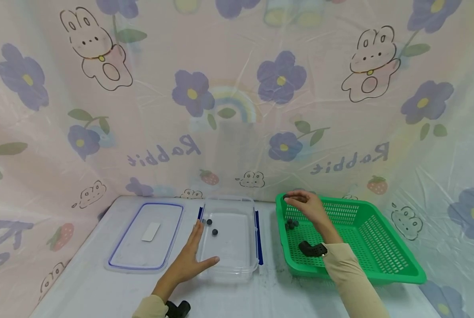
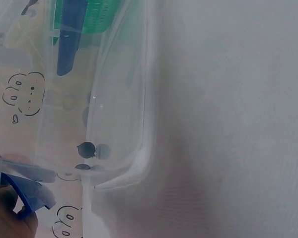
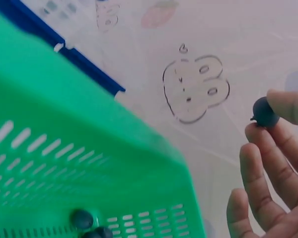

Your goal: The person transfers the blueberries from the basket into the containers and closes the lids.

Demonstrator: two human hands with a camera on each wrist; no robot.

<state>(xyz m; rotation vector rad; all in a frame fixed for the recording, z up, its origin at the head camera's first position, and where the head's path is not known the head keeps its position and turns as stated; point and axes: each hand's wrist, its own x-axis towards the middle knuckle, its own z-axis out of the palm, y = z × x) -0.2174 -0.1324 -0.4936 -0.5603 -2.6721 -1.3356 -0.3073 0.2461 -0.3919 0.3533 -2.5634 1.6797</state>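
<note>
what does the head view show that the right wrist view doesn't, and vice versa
Only the head view shows the left hand, fingers extended, and the clear lid lying on the table with a white label on it.

Only the right wrist view makes out the small stem-like nub on the pinched ball.

Both show the right hand pinching a dark ball, the green basket with other dark balls inside, and a blue flap of the clear box.
</note>
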